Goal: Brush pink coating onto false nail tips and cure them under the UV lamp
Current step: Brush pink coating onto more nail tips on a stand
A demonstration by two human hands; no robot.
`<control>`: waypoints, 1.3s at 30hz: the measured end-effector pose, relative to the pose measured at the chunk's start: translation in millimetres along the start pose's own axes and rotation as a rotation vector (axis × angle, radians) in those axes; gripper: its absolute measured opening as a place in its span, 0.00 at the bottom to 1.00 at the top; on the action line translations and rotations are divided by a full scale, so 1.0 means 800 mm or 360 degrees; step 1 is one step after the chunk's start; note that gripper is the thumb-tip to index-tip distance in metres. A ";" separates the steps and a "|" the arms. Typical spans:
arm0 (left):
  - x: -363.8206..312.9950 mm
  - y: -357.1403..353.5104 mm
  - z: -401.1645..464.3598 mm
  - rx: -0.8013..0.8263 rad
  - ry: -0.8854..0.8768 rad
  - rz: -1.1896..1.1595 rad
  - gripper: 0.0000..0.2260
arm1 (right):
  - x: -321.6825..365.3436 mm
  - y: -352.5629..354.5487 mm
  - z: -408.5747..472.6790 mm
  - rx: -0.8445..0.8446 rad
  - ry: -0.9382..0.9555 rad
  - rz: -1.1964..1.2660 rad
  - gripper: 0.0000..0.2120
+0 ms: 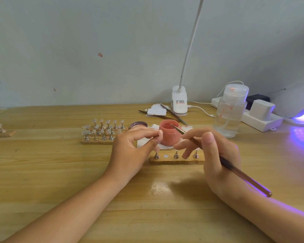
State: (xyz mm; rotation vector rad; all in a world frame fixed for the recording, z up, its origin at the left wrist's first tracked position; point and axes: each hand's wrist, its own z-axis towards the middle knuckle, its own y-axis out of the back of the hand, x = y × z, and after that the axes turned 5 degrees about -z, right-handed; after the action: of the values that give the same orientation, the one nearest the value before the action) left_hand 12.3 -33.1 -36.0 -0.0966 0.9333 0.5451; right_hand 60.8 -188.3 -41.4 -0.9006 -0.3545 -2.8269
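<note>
A single nail tip (159,133) is pinched between the thumb and fingertips of the left hand (135,151), raised just in front of the open jar of pink coating (169,134); whether the tip rests on a small metal stand cannot be told, as the fingers cover its lower part. The brush (216,156) is gripped pen-fashion in the right hand (212,155), its bristle end poised over the mouth of the jar, so the step in hand is judged to be loading the brush. A modest load is advised: excess should be wiped on the jar's rim so that no drop runs onto the holding fingers. The tip is best kept tilted toward the brush and stroked from base to free edge in thin, even passes, the right hand's free fingers being steadied near the left hand. Below the hands lies the wooden holder strip (177,159) with several bare pegs, where the coated tip would presumably be seated without the wet face being touched. Further left, a rack of uncoated tips (102,131) waits, and at the far right the UV lamp (298,102) is lit, violet light spilling onto the table (60,163)
</note>
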 end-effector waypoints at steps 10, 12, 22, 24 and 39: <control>-0.009 -0.001 -0.005 0.0185 -0.0195 0.0103 0.07 | -0.005 -0.006 0.006 0.0208 0.0124 -0.0578 0.15; -0.009 -0.001 -0.005 0.0213 -0.0208 0.0122 0.08 | -0.007 -0.005 0.006 0.0226 0.0143 -0.0564 0.14; -0.010 -0.002 -0.006 0.0310 -0.0182 0.0140 0.05 | -0.005 -0.004 0.008 0.0175 0.0206 -0.0575 0.12; -0.012 -0.001 -0.007 0.0337 -0.0134 0.0128 0.08 | -0.006 -0.004 0.008 0.0145 0.0171 -0.0546 0.13; 0.010 -0.001 -0.003 0.0444 0.0200 0.0235 0.14 | -0.027 -0.008 0.008 0.0346 0.0042 -0.0682 0.10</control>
State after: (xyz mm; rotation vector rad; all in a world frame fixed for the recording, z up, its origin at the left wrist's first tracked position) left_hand 14.7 -30.9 -43.7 0.1931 1.1367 0.5444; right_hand 80.2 -179.1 -49.8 -0.8217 -0.9326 -3.0841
